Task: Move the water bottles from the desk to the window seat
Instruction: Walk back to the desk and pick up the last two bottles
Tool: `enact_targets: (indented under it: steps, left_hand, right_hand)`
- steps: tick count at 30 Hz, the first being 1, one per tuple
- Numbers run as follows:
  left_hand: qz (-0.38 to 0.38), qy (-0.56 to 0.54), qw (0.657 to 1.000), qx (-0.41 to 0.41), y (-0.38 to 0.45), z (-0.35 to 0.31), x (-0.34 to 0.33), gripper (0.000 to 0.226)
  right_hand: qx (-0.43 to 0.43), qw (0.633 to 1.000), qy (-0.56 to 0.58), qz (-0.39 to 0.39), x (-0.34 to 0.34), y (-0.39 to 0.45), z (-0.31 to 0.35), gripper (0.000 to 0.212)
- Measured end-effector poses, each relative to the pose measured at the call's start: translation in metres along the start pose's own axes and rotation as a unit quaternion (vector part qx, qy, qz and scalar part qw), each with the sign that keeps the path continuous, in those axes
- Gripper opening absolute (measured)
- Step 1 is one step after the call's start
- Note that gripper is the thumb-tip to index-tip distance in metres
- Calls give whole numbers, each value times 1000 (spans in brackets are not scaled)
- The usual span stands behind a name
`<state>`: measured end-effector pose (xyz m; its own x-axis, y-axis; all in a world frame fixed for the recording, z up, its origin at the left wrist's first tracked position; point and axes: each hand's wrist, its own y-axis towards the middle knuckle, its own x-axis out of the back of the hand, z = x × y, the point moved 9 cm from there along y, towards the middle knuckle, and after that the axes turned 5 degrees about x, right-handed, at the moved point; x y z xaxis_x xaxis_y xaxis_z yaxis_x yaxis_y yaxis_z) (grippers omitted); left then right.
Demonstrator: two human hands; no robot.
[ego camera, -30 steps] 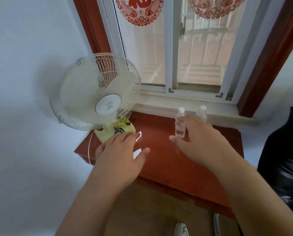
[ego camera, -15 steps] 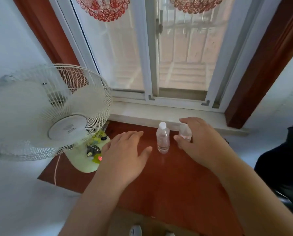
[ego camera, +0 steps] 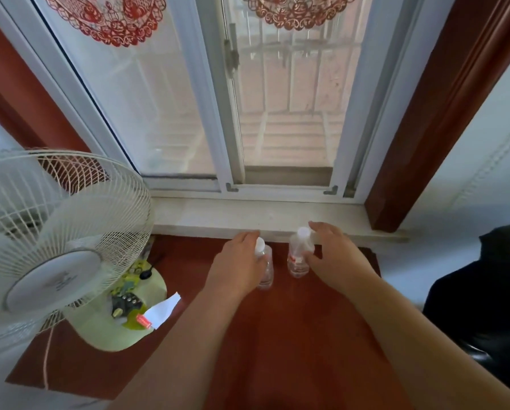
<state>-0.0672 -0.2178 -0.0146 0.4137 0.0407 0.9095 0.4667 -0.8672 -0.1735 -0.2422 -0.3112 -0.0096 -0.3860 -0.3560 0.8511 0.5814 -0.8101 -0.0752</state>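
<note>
Clear left bottle [ego camera: 266, 266] now gripped by left hand [ego camera: 238, 266] fingers — right hand [ego camera: 335, 255] grips right bottle [ego camera: 298, 257] as before.

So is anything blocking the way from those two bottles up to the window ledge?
Nothing visible. Both water bottles stand on the desk just below the ledge, whose stretch directly behind them looks bare.

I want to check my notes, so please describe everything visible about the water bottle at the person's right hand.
The right water bottle is small and of clear plastic, with a white cap and a thin label showing some red. It stands upright on the red-brown desk, close below the pale window seat, a small gap from the left bottle. The right hand curls around its right side, thumb low on the body and fingers near the cap. Its water level cannot be told.
</note>
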Motion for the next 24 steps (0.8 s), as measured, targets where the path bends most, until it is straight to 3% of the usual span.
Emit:
enact_targets:
  steps: [6, 14, 20, 24]
  left_hand:
    - [5, -6, 1000, -24, 27, 4, -24, 43]
    - [-12, -28, 999, -40, 40, 13, -40, 42]
    - [-25, -37, 998, -45, 47, 17, -42, 37]
    - [-7, -19, 999, -30, 51, 16, -44, 31]
  right_hand:
    - [-22, 998, -35, 48, -27, 38, -11, 71]
    - [-53, 996, -37, 60, -49, 46, -23, 66]
    - [-44, 999, 14, -2, -50, 46, -27, 33]
    - [-37, 998, 35, -20, -56, 36, -31, 27]
